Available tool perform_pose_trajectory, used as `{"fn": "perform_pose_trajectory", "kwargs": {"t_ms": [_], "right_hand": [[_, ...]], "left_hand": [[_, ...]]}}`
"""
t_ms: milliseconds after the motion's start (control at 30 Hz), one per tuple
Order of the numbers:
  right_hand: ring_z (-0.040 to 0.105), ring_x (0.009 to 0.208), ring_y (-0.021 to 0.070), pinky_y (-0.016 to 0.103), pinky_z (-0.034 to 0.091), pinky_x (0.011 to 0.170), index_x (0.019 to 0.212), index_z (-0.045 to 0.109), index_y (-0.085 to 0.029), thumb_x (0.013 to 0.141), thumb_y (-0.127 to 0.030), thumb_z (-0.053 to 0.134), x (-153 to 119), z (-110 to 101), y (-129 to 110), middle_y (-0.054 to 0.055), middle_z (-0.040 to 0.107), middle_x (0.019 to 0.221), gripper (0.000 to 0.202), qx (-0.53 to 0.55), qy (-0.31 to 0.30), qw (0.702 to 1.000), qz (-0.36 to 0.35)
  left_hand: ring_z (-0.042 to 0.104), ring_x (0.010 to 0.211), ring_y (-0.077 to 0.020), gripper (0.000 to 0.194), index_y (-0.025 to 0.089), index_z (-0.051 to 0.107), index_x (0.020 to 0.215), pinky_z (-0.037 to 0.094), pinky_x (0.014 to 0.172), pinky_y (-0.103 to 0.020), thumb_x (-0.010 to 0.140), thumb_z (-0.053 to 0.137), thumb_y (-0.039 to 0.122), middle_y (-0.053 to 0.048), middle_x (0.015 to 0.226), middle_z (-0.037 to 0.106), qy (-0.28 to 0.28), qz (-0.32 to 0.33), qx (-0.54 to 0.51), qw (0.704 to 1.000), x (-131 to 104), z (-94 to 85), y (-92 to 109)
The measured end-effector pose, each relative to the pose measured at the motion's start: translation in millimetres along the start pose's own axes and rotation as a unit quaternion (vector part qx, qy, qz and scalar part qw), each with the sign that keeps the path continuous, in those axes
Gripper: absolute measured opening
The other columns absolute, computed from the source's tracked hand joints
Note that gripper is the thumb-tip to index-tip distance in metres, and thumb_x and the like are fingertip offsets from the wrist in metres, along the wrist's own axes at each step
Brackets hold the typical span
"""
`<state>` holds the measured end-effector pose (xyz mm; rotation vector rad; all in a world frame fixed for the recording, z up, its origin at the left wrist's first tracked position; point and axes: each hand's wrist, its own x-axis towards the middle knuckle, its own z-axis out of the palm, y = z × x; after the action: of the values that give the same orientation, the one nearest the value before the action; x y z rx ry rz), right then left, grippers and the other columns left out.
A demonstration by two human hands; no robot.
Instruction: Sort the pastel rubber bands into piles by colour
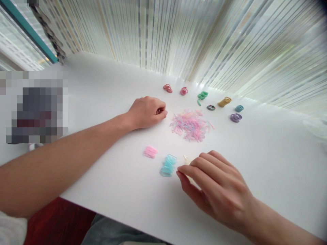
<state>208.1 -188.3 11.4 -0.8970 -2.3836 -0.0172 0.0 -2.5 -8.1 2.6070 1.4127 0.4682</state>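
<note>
My left hand (146, 112) rests on the white table with its fingers curled closed, just left of a loose heap of pink, lilac and pale strips (190, 125). Whatever it may hold is hidden inside the curl. Nearer to me, my right hand (219, 187) has thumb and forefinger pinched together; anything between the tips is too small to make out. Those tips are beside a stack of light blue loops (168, 165). Some cream-coloured strips (186, 158) show partly from under the right hand. A small pink bundle (150, 152) lies left of the blue stack.
Along the back of the white table (112, 180) lie small coils: red (168, 88), rose (183, 91), green (202, 95), mustard (224, 101), teal (239, 108), purple (236, 117), and a multicoloured ring (211, 107). A string curtain (163, 37) hangs behind. A blurred-out object (39, 112) is at left.
</note>
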Motion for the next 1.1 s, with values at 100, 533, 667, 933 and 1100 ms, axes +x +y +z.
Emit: {"fn": "perform_pose_trajectory", "kwargs": {"t_ms": [100, 533, 667, 933, 1100], "right_hand": [[0.057, 0.063, 0.0168, 0.035, 0.043, 0.064, 0.090, 0.070, -0.013, 0.096, -0.007, 0.069, 2.4, -12.3, 11.9, 0.005, 0.067, 0.072, 0.009, -0.012, 0.009, 0.999, 0.031], [0.054, 0.056, 0.0144, 0.030, 0.039, 0.052, 0.081, 0.077, -0.018, 0.089, -0.040, 0.074, -19.2, -43.7, 127.5, 0.003, 0.067, 0.066, 0.024, 0.052, 0.145, 0.888, 0.434], [0.058, 0.063, 0.0158, 0.032, 0.045, 0.060, 0.090, 0.080, -0.017, 0.087, -0.038, 0.073, -24.1, -29.7, 136.6, 0.005, 0.072, 0.075, 0.022, 0.088, 0.109, 0.889, 0.436], [0.054, 0.061, 0.0143, 0.031, 0.043, 0.063, 0.085, 0.080, -0.019, 0.086, -0.035, 0.072, -16.5, -12.1, 125.7, 0.002, 0.071, 0.071, 0.019, 0.026, 0.071, 0.912, 0.403], [0.057, 0.058, 0.0154, 0.032, 0.045, 0.062, 0.084, 0.081, -0.017, 0.085, -0.038, 0.073, -13.2, -6.6, 124.9, 0.004, 0.072, 0.068, 0.022, 0.022, 0.062, 0.907, 0.417]], "left_hand": [[0.063, 0.079, -0.0208, 0.030, 0.022, 0.070, 0.078, 0.034, 0.067, -0.035, 0.092, 0.051, 0.042, -0.004, 0.089, 0.077, -0.006, -0.001, -0.001, 1.000, -0.2, -1.4, 0.6], [0.057, 0.072, -0.0192, 0.030, 0.023, 0.058, 0.073, 0.030, 0.065, -0.034, 0.093, 0.049, 0.044, -0.003, 0.079, 0.069, -0.030, 0.001, 0.008, 1.000, 0.3, -6.3, -4.5], [0.056, 0.072, -0.0194, 0.030, 0.023, 0.056, 0.073, 0.029, 0.066, -0.034, 0.093, 0.048, 0.044, -0.003, 0.079, 0.068, -0.039, -0.005, 0.005, 0.999, 0.5, -6.9, -4.4], [0.055, 0.073, -0.0199, 0.030, 0.023, 0.055, 0.073, 0.028, 0.066, -0.035, 0.092, 0.047, 0.046, -0.003, 0.080, 0.068, -0.043, -0.012, 0.007, 0.999, 1.4, -7.1, -3.2], [0.054, 0.071, -0.0199, 0.030, 0.023, 0.055, 0.073, 0.028, 0.065, -0.035, 0.092, 0.048, 0.045, -0.004, 0.080, 0.068, -0.036, -0.007, 0.008, 0.999, 1.6, -6.1, -4.2]]}}
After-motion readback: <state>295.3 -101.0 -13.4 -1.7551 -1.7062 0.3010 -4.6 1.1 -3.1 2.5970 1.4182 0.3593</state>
